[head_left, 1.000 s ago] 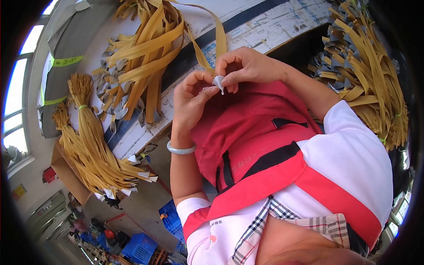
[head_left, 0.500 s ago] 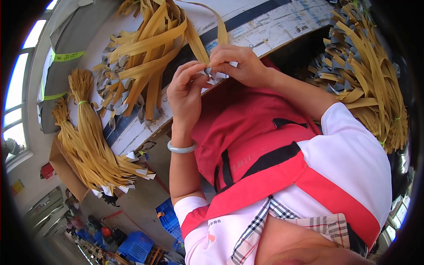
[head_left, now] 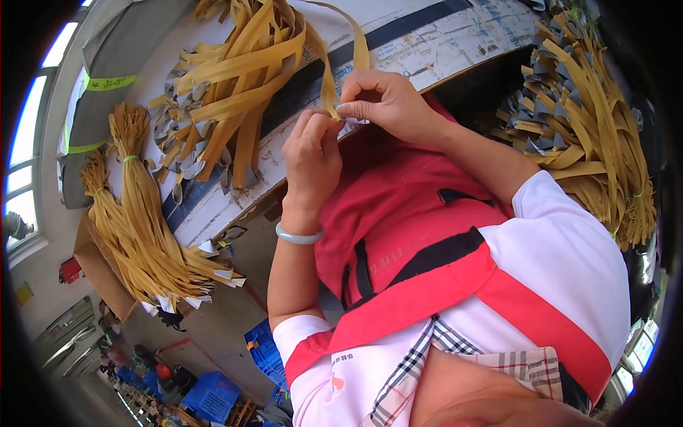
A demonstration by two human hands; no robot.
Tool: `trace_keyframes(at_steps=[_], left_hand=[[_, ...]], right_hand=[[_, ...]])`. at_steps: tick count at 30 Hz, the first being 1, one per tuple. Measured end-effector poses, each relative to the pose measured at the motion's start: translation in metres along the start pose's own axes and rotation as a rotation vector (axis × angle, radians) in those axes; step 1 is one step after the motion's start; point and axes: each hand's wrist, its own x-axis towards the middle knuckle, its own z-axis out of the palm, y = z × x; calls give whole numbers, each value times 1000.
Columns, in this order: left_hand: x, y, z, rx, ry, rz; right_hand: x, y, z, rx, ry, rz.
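Observation:
My left hand [head_left: 311, 158] and my right hand [head_left: 390, 107] meet at the table's front edge, fingertips pinched together. Between them is the end of a mustard-yellow tape strip [head_left: 361, 53], which loops up over the table; a small whitish-grey piece shows at the fingertips, partly hidden. Both hands are closed, the left with its fingers curled and its back toward me. Just beyond, a loose pile of similar yellow strips [head_left: 245, 67] with grey end pieces lies on the table.
The worn white table [head_left: 455, 43] has a dark band along it. Tied yellow strip bundles [head_left: 142, 188] hang over its left edge above a cardboard box [head_left: 92, 260]. More strips with grey ends [head_left: 597, 135] stand at my right. Blue crates [head_left: 213, 395] sit on the floor at lower left.
My left hand has moved slightly right and turned, its fingers curling closer over the strip's end. The right hand stays nearly in place, still pinching. The piles look unchanged.

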Motion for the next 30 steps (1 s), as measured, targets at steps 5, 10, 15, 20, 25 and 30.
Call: trace_keyframes(at_steps=[5,10,15,20,25,30], left_hand=[[-25,-8,-34,-2,101,-130],[-62,-45,-93,84,596,-442],[-71,-31,-21,16,128,-281],[-54,-34,29,-363,18,-431],[-30,-37,29,-660,-12,-307],[-23,-26,15,-861,-16,-438]], right_hand=[[-3,5,3,164,-70,66],[-11,34,-32,-441,-54,7],[2,46,-22,-762,-270,-233],[8,36,-27,-634,-542,22],[-1,16,-18,105,-455,290],[5,11,-15,403,-365,333]])
